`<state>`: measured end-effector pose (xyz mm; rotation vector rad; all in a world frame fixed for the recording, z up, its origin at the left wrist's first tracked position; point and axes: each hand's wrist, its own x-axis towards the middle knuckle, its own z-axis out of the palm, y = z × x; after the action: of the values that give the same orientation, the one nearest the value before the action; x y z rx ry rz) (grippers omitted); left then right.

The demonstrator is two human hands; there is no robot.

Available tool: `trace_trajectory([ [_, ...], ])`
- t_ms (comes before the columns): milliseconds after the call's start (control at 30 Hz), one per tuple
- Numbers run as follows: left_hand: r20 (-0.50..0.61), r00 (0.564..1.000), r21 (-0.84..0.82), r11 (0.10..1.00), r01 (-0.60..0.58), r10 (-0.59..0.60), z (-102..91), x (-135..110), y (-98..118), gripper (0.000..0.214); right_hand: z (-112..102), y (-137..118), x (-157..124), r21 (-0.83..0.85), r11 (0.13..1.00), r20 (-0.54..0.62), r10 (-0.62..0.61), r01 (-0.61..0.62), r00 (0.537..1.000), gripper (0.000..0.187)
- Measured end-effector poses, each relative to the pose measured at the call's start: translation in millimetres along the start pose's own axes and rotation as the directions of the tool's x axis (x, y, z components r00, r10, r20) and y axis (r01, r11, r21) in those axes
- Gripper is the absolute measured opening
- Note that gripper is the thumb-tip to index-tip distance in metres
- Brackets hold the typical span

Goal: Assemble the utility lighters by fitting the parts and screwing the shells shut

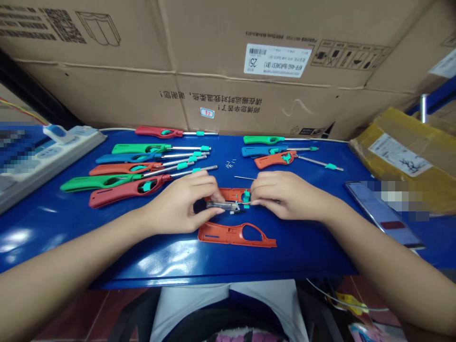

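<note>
Over the blue table, my left hand (188, 202) pinches the small clear fuel tank (221, 205) of a lighter, with a pale fitting on its right end. My right hand (281, 194) is closed, its fingertips on a thin wire or tube (246, 203) that runs from that fitting. Just behind the tank lies an orange lighter shell half (233, 194) with a teal trigger (246, 195) at its right, partly covered by my fingers. Nearer me rests the other orange shell half (223, 234). A thin metal rod (244, 177) shows beside my right knuckles; whether I hold it is unclear.
Several long-necked lighters (128, 190) lie at the left, and more lighters (274, 160) at the back right. Tiny screws or pins (230, 165) are scattered between. A power strip (46, 152), phone (381, 213), yellow-taped package (402, 156) and large carton (213, 61) surround the workspace.
</note>
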<state>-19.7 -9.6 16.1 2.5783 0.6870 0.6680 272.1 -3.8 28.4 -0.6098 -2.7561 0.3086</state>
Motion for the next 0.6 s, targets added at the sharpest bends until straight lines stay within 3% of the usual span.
trace_trajectory([
  [200,0.08,0.996,0.101,0.995,0.023,-0.031,-1.2,-1,-9,0.009,-6,4,-5,-0.028,0.99,0.001,0.135,-0.135,0.991,0.025],
  [367,0.082,0.996,0.145,0.989,0.028,-0.04,3.3,-2,-9,0.026,10,1,2,-0.136,0.953,-0.155,0.247,-0.269,0.956,0.033],
  [600,0.057,0.997,0.112,0.993,0.038,-0.045,7.5,-1,-12,0.029,30,-4,11,0.029,0.909,-0.153,0.416,-0.417,0.896,0.028],
])
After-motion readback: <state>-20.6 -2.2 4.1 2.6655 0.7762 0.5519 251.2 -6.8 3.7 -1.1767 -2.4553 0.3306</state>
